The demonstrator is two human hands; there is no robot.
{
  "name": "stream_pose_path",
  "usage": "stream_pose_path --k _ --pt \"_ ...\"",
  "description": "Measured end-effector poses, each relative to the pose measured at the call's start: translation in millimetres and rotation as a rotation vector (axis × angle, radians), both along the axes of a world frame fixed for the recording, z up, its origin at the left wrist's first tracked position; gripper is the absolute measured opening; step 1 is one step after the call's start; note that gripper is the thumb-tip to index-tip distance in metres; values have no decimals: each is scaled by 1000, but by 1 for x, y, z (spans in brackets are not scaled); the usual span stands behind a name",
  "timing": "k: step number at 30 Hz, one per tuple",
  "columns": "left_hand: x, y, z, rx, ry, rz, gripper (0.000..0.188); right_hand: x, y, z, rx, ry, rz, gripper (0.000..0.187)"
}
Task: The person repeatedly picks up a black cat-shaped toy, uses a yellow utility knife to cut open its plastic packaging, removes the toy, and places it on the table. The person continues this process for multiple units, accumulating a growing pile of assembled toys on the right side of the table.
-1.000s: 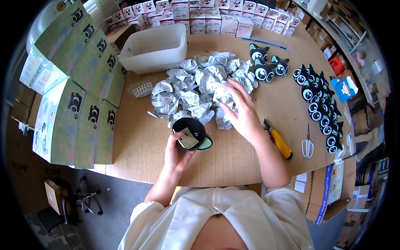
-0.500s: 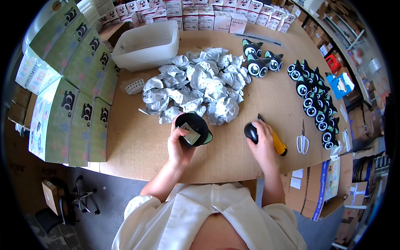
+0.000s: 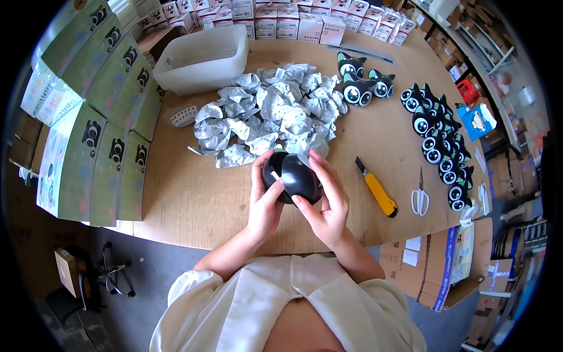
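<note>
In front of me, over the near middle of the table, two black rounded shells meet face to face. My left hand [image 3: 263,206] is closed round the cat-head shell [image 3: 271,169], its thumb near the seam. The smooth domed half [image 3: 302,177] is in my right hand [image 3: 330,212], with fingers on its far side and thumb on its near side. Whether the halves are fully joined cannot be seen. Just beyond lies a heap of crumpled silver packets [image 3: 275,111]. To the right rest a yellow utility knife [image 3: 380,193] and white-handled scissors [image 3: 420,200].
Several black cat heads with big eyes [image 3: 437,132] line the right side; three more [image 3: 358,91] sit beyond the packets. A translucent bin [image 3: 202,64] stands at back left. Green boxes [image 3: 97,158] are stacked left, small white boxes [image 3: 287,24] along the back.
My right hand has lifted the black domed half from beside the knife and carried it left against the cat-head shell. A card visible inside that shell before is now covered.
</note>
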State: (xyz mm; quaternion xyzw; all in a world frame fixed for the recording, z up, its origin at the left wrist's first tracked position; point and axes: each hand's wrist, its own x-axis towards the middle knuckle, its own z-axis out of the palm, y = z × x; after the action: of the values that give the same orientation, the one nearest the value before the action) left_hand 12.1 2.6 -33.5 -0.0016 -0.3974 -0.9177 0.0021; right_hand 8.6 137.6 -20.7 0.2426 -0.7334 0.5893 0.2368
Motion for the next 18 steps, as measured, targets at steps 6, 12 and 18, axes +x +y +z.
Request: stream_pose_path --k 6,12,18 --pt "-1 -5 -5 139 43 -116 57 -3 0 -3 -33 -46 60 56" --pt "1 -7 -2 -9 83 -142 57 -3 -1 -3 -73 -113 104 54" --pt "2 -7 -7 -123 82 -93 67 -3 0 -8 -116 -171 139 55"
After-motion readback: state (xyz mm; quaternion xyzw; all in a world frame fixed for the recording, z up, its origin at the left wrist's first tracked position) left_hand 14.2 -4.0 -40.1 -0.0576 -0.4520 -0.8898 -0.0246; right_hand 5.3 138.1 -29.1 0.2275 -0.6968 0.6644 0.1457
